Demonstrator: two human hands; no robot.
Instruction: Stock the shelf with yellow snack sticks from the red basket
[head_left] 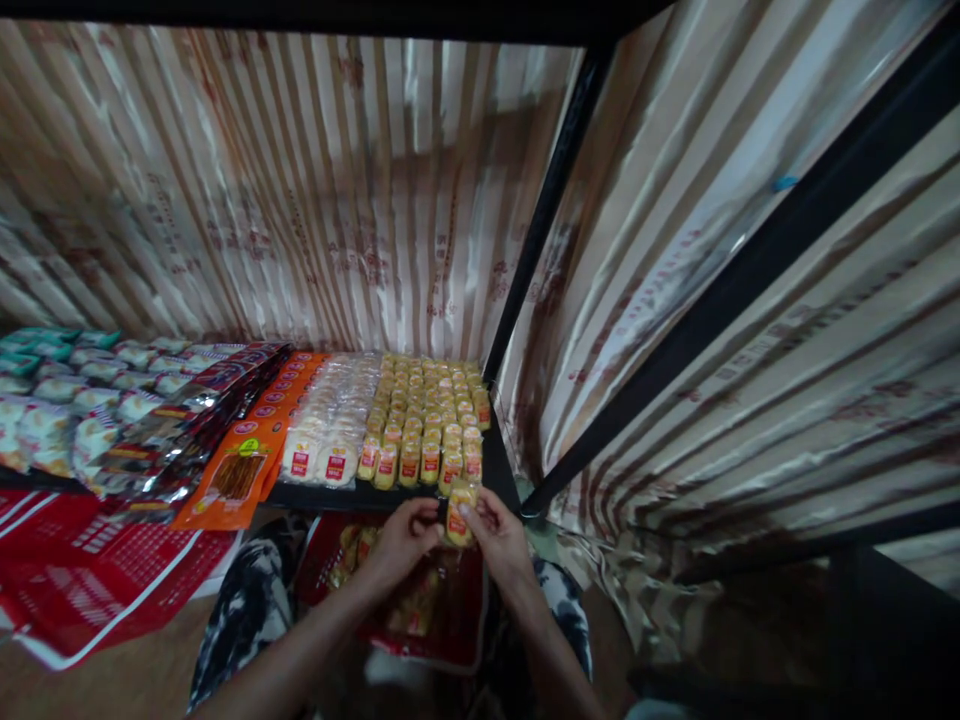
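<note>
My right hand [501, 532] pinches a small yellow snack packet [460, 517] with a red and white label, thumb on its front. Close to the packet's left side is my left hand [407, 540], fingers curled and thumb and fingertip a little apart; nothing shows between them. Whether it touches the packet I cannot tell. Just beyond both hands, matching yellow packets [409, 462] stand in tight rows on a black shelf [322, 496]. Below my hands, between my knees, is a red basket [474, 630] with more yellow packets [412, 605] inside, partly hidden by my left arm.
Left of the rows lie white round packets [319, 450], orange bags [236, 475], dark silvery bags [172, 430] and white-and-teal packets [75, 370]. Black frame bars [551, 210] rise at the right. Striped plastic sheeting [337, 200] hangs behind. A red printed sheet [90, 570] hangs lower left.
</note>
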